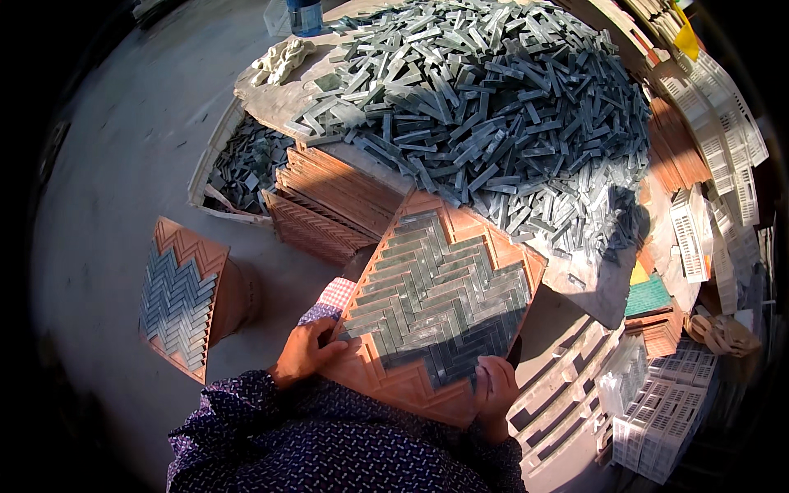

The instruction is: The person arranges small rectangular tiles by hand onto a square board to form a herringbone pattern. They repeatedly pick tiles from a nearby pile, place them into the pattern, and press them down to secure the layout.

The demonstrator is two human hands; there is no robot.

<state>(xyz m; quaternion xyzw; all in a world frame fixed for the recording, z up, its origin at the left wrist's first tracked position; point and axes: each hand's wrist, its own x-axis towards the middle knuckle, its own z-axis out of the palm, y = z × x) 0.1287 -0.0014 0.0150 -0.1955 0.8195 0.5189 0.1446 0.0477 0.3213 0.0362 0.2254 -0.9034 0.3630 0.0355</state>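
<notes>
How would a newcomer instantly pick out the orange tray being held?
Start at the big heap of grey strips. Below it in view, between the left grip and right grip, is the orange tray. Unlike the similar tray at far left, it is held.

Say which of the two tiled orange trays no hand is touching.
The far-left tray, set apart. The center tray is held, left hand at its lower left, right hand at its lower right.
</notes>
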